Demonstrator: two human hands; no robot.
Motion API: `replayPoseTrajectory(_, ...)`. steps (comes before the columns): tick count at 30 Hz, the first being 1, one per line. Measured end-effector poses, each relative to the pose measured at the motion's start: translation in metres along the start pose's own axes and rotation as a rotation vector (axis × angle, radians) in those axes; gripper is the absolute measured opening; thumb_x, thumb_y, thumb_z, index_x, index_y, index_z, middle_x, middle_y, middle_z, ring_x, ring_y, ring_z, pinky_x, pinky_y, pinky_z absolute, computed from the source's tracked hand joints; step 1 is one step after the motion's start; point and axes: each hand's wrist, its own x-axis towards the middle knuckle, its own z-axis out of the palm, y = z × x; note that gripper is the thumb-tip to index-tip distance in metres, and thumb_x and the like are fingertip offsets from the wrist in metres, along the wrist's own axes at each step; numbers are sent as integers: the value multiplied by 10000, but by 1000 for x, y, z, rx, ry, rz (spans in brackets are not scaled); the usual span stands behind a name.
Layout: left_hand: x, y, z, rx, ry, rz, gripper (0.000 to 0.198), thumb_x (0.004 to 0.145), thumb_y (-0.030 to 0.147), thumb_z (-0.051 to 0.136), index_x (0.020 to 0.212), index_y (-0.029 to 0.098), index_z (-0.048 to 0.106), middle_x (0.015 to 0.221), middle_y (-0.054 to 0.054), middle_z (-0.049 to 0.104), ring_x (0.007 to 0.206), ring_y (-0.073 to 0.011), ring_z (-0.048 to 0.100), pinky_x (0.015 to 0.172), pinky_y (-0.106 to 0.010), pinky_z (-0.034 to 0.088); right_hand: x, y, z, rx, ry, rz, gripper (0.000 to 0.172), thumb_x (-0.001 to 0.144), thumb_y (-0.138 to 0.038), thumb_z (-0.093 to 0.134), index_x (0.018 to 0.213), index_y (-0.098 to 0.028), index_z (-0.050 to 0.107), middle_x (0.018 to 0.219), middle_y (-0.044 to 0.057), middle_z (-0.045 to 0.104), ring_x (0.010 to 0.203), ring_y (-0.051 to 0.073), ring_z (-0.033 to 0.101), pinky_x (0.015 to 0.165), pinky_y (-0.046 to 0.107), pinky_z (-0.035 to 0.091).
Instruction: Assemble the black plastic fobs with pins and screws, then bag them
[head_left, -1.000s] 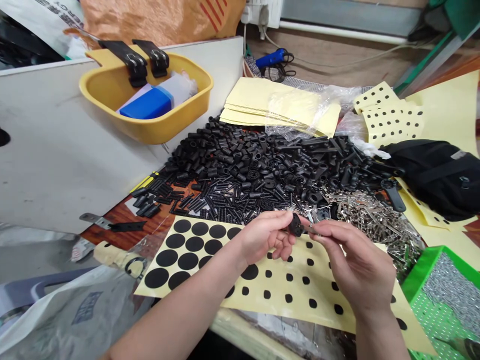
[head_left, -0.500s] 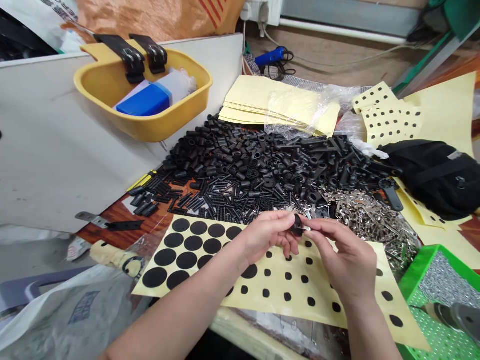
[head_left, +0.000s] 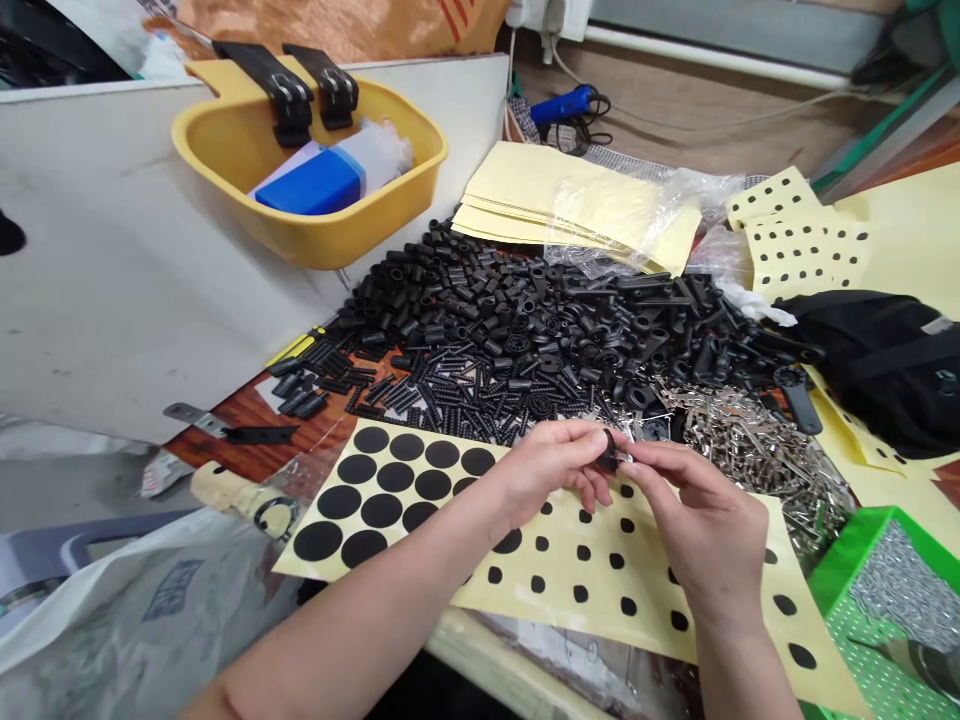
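My left hand [head_left: 559,460] pinches a small round black plastic part [head_left: 608,450] between thumb and fingers. Closed on a small shiny metal piece [head_left: 624,457], my right hand [head_left: 705,530] brings it against that black part; whether the piece sits inside it is too small to tell. Both hands are above a pale yellow sticker sheet [head_left: 561,570] with large black discs at its left and smaller black dots toward the right. Just beyond them lies a heap of thin metal pieces [head_left: 757,440], beside a wide pile of black plastic parts [head_left: 480,310].
A yellow bin [head_left: 315,235] hangs on the white panel [head_left: 112,260] at the left. Yellow sheets [head_left: 517,190] lie stacked behind the pile. A black cloth bundle [head_left: 885,365] is at the right, above a green container [head_left: 844,570] of small metal pins. A tan-handled tool [head_left: 232,500] lies at the left.
The view has swung slightly, so most things appear a little farther right. Both hands keep their grip, with the metal piece still at the black part.
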Motion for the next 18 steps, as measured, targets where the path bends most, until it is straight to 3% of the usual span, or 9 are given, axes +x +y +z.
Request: replayPoseTrajectory(18,3,-7,0,-5,-10,42,431,769,435,680,1035,97,650,738,-47,625,607,-132,617,577,-276,474,0,2,4,58,2,89,44,741,-215,724,780,-231,734,833,29,728,779,185,670,743,352,559)
